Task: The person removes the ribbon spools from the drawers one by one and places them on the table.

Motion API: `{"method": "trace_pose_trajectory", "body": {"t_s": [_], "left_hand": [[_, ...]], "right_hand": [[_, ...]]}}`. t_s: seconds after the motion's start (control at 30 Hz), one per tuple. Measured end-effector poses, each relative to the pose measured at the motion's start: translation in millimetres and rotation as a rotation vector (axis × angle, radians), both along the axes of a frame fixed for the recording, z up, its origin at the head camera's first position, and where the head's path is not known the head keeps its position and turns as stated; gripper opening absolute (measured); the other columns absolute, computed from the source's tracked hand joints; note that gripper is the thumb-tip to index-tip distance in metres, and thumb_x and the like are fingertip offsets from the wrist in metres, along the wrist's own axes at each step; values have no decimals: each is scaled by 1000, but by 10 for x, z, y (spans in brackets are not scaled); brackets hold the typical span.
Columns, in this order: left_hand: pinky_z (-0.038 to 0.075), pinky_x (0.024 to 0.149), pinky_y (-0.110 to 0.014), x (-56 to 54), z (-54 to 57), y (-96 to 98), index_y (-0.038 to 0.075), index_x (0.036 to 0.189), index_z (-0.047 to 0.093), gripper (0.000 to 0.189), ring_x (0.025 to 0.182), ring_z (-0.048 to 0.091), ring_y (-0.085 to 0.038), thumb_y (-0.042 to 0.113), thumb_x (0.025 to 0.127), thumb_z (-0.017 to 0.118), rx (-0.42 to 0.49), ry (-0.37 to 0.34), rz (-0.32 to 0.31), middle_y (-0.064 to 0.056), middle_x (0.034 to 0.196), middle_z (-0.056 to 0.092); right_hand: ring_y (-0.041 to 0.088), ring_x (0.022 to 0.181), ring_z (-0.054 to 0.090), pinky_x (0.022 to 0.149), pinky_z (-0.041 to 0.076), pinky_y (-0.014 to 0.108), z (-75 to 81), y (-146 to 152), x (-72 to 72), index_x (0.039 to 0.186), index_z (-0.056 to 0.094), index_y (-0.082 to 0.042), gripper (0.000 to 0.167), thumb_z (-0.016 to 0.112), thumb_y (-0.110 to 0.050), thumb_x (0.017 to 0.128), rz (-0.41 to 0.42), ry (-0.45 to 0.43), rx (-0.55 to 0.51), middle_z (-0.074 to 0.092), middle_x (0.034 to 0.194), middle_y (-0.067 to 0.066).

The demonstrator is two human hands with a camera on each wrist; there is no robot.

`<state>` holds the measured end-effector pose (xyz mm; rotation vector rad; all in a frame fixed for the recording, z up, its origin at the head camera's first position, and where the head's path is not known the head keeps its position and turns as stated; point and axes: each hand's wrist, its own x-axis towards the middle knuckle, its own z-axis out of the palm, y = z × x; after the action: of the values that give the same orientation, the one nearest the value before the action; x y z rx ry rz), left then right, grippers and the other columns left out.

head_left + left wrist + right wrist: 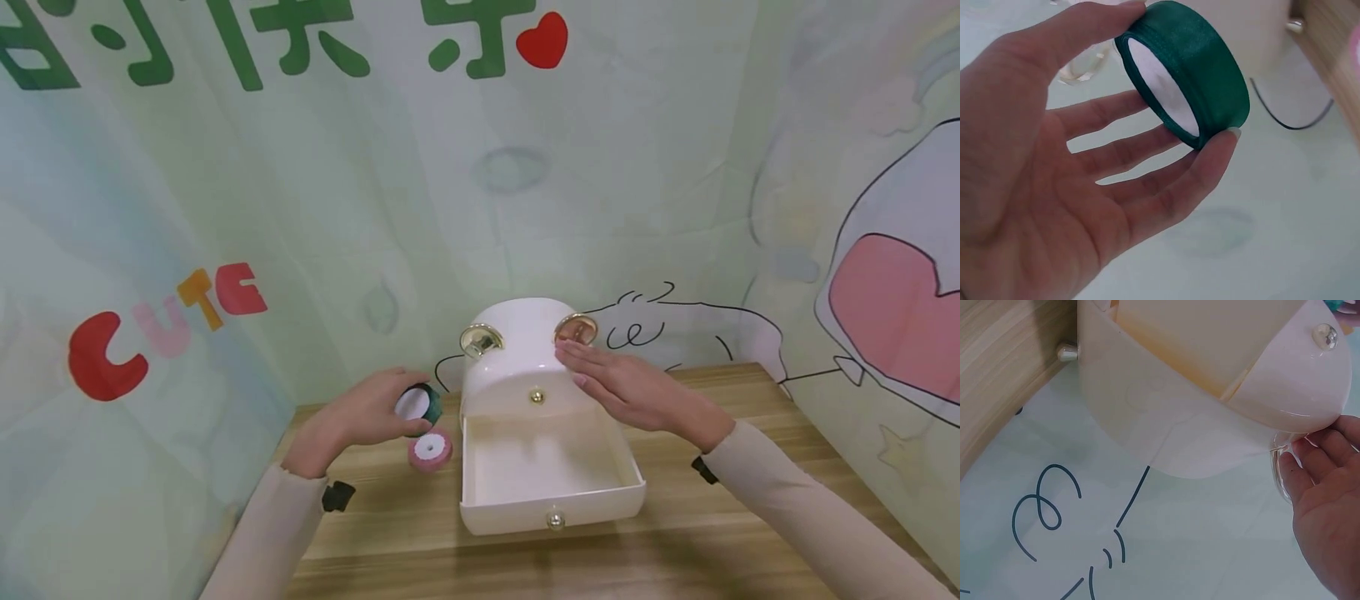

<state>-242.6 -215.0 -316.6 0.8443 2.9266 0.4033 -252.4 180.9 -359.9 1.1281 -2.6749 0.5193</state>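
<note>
My left hand (367, 410) grips a roll of dark green ribbon (1207, 69) with a white core, thumb on one side and fingertips on the other. Below it on the table lies a pink ribbon roll (430, 450) with a white centre. To the right stands a white storage box (517, 325) with two gold-rimmed ears and a drawer (551, 508) pulled out toward me. My right hand (633, 390) has its fingers extended against the box, by the right ear (576, 327); in the right wrist view its fingertips touch the box's edge.
The wooden table (375, 542) carries the box near its back edge. A printed curtain (405, 208) hangs close behind and along both sides. A round knob (555, 520) sticks out from the drawer front, and another knob (537, 396) sits above the drawer.
</note>
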Motion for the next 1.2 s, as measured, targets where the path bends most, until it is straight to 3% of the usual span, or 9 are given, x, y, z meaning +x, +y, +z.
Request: {"method": "trace_pose_trajectory", "body": {"t_s": [0.23,0.43,0.93,1.2], "left_hand": [[55,86,-38,-208,-272,-252,-1,125,61,49,97,62,-21,27,89,81,28,-47,69,-9,111,69],[56,84,-38,-361,-543,-424,-2,125,62,50,95,61,-20,26,88,82,15,-46,76,-10,110,70],[57,92,-47,-529,-974,-600,-5,131,62,55,101,61,-25,23,89,83,-13,-118,174,-14,118,70],[58,94,-50,-618,-1182,-698,-5,126,64,50,104,64,-29,18,87,84,-23,-102,192,-18,120,70]], "right_hand": [[26,159,36,124,38,52,-7,-9,-5,161,41,-12,51,42,-31,113,-2,6,1,37,170,3],[26,159,36,124,38,52,0,-5,11,161,41,-12,51,42,-31,113,-11,-1,2,36,171,3],[26,158,36,123,39,52,3,-6,3,162,40,-13,51,42,-30,113,-10,-4,0,35,171,3],[26,158,36,123,39,52,-6,2,-2,162,39,-13,52,41,-31,114,-3,-3,-4,35,171,3]]}}
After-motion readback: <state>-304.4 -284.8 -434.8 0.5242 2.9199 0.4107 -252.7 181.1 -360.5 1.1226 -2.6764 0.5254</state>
